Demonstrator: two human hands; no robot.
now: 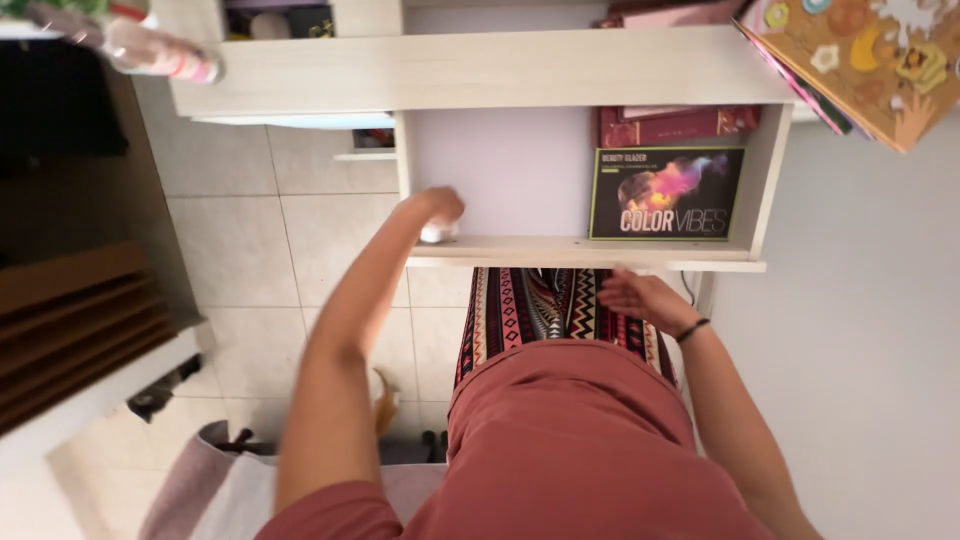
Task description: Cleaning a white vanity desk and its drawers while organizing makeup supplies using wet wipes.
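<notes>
- Curling over a small white rounded object (437, 233), the left hand (440, 206) has its fingers bent around it on the pale wooden shelf (560, 250); it looks light, hard and smooth, best gripped from above.
- Hovering below the shelf edge, the right hand (640, 297) is open and empty.
- Further right of the fingers: one black flat box with a pink cloud print (666, 193).
- Behind it: dark red flat cases (680, 124), number unclear.
</notes>
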